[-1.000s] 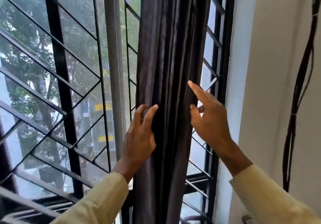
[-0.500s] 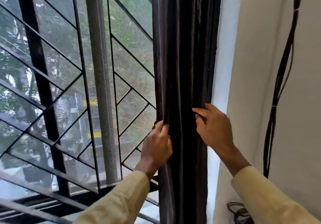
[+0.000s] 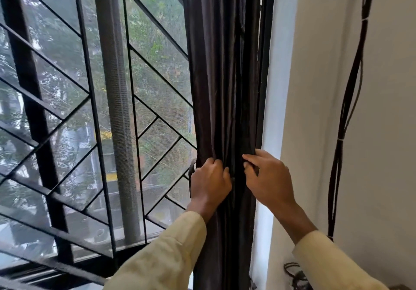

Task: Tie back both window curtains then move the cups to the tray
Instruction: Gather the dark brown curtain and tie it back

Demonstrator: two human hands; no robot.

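dark curtain (image 3: 221, 87) is bunched at the window's right edge, next to the wall (image 3: 315, 109). its folds are gripped by the curled fingers of the left hand (image 3: 210, 183) and pinched by the right hand (image 3: 269, 179). should either hold be slackened before a tie is passed round, folds are likely to slip and spread. no cups or tray are seen.

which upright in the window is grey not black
The wide post nearer the curtain is grey; the thick bar at far left and the thin grille rods are black.
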